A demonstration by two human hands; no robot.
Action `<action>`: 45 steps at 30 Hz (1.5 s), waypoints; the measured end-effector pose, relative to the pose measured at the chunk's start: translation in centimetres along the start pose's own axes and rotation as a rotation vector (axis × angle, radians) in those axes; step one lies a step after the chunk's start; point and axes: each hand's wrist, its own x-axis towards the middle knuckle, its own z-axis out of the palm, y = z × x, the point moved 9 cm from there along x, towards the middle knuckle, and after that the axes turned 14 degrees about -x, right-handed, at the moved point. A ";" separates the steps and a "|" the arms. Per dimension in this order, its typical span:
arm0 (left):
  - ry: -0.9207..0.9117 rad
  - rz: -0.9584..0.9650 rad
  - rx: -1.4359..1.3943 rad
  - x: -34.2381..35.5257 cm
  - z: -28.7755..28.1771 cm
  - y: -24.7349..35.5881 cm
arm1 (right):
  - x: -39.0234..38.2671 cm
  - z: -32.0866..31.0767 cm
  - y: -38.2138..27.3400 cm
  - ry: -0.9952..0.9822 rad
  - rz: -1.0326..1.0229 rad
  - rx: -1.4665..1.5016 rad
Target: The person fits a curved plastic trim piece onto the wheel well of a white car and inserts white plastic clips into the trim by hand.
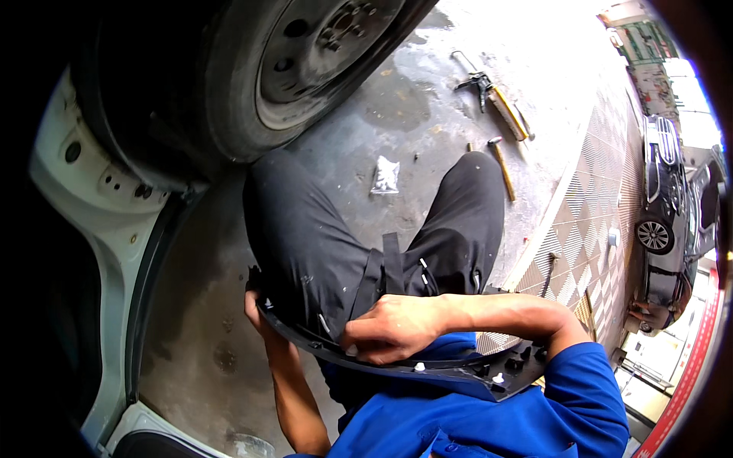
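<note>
Across my lap lies a long, curved black plastic trim piece (450,372), which looks like a wheel arch trim. My left hand (256,311) is closed around its left end, with some of the fingers hidden behind it. My right hand (397,327) is curled over the middle of the trim, fingers pinched together at its inner edge. A small white plastic clip (351,351) shows at those fingertips, partly covered. Farther right along the trim sit another white clip (419,367) and one more (498,378) near its right end.
A car wheel (305,69) and pale open bodywork (114,229) stand at the left. On the concrete floor lie a clear bag of white clips (386,175), a caulking gun (492,95) and a hammer (502,168). A dark car (668,198) is parked far right beyond patterned tiles.
</note>
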 end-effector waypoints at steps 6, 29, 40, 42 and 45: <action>0.016 0.070 0.337 1.2 -2.0 0.0 | -0.9 -4.3 3.7 0.378 0.218 0.527; -0.432 0.237 0.413 -10.0 23.0 3.1 | -0.3 -9.4 -1.3 0.641 -0.015 0.251; -0.425 0.363 0.487 -10.8 23.5 4.5 | -0.8 -9.1 -2.1 0.657 -0.052 0.396; -0.478 0.401 0.481 -11.1 23.8 4.7 | -0.7 -8.5 -1.8 0.621 -0.018 0.621; -0.475 0.435 0.474 -11.4 24.2 4.5 | -0.5 -7.8 -1.5 0.567 0.028 0.783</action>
